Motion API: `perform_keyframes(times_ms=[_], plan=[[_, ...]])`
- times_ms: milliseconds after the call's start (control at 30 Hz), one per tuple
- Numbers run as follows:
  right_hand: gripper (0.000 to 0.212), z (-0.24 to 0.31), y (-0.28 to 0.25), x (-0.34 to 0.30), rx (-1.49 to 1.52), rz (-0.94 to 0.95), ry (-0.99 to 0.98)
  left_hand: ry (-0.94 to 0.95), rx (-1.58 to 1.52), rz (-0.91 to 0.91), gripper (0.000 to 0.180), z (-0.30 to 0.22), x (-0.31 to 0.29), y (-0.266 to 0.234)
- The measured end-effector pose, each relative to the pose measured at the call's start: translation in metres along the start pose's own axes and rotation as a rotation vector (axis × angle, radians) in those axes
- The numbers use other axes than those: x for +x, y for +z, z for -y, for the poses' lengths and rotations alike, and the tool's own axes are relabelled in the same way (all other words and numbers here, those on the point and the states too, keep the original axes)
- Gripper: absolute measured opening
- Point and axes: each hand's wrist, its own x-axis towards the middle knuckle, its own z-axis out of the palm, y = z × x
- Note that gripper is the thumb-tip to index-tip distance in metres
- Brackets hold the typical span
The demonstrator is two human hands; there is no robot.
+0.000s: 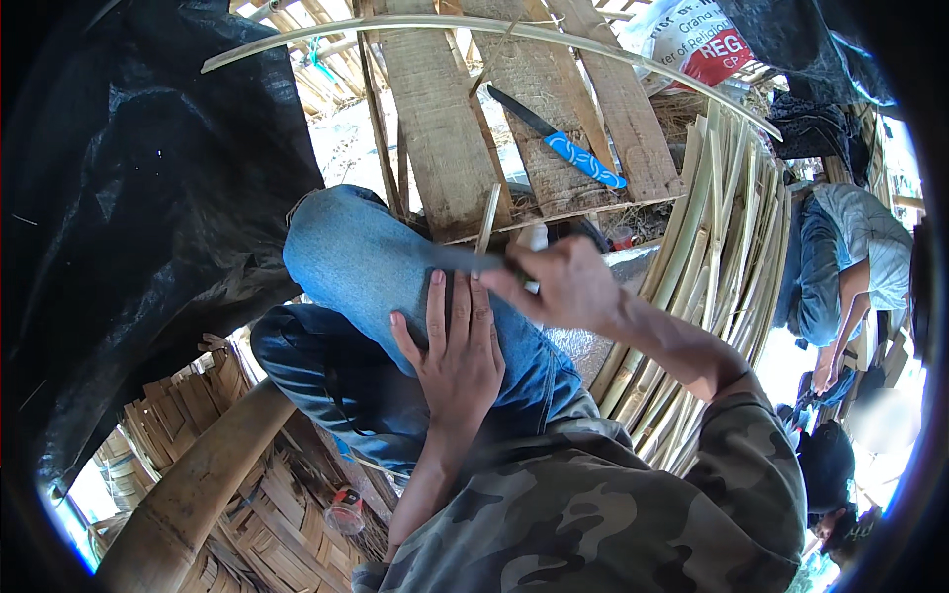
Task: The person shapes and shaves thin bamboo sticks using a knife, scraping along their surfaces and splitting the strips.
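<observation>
My left hand [460, 356] lies flat on the blue jeans [346, 247] over my raised leg, its fingers stretched out and pointing away from me. Just past those fingertips, my right hand [568, 282] is closed round a knife [445, 259]. Motion smears the blade, which points left across my leg; the grip mostly hides the handle. A thin bamboo strip [488, 212] sticks up beyond the blade, its near end hidden around the blade and fingertips. Under my left fingers is a dark patch that I cannot make out.
A second knife with a blue patterned handle [583, 158] lies on the wooden planks [425, 109] ahead. A long curved strip [395, 22] crosses them. Bamboo strips [712, 267] are heaped at right, near another person [840, 247]. Black sheeting [148, 198] hangs left; a bamboo pole [198, 484] stands lower left.
</observation>
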Motion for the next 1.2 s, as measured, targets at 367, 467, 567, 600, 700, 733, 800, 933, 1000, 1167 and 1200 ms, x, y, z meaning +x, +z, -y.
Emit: perform_keyframes(times_ms=[367,467,567,600,700,733,800,933,1000,1167,1200], plan=[[0.038,-0.018,-0.006,0.015,-0.076,-0.111,0.225,-0.034,-0.133,-0.022,0.055,0.001,0.002,-0.005],[0.041,-0.003,-0.003,0.005,-0.163,-0.041,0.088,-0.048,-0.135,-0.042,0.056,0.001,0.003,-0.004],[0.043,-0.001,-0.002,0.007,-0.053,-0.146,-0.006,-0.06,-0.148,-0.069,0.056,-0.002,0.004,-0.002],[0.043,0.001,0.001,0.003,-0.039,-0.11,0.054,-0.061,-0.148,-0.068,0.056,-0.002,0.004,-0.002],[0.043,0.004,0.005,0.001,-0.014,-0.085,0.126,-0.062,-0.141,-0.072,0.054,-0.002,0.004,-0.001],[0.043,0.004,0.005,0.001,-0.004,-0.096,0.139,-0.061,-0.133,-0.074,0.051,-0.002,0.004,-0.001],[0.041,0.007,0.006,0.0,0.052,-0.068,0.189,-0.059,-0.138,-0.074,0.051,-0.002,0.004,-0.002],[0.04,0.007,0.001,-0.004,0.312,0.015,0.304,-0.056,-0.16,-0.088,0.051,-0.001,0.003,-0.002],[0.041,0.009,-0.012,-0.009,0.455,0.053,0.418,-0.057,-0.182,-0.081,0.051,0.0,0.004,-0.004],[0.033,0.013,-0.008,-0.033,0.534,-0.224,0.556,-0.056,-0.214,-0.064,0.045,0.003,0.004,-0.015],[0.033,0.012,-0.008,-0.037,0.528,-0.226,0.562,-0.052,-0.207,-0.051,0.044,0.003,0.005,-0.016]])
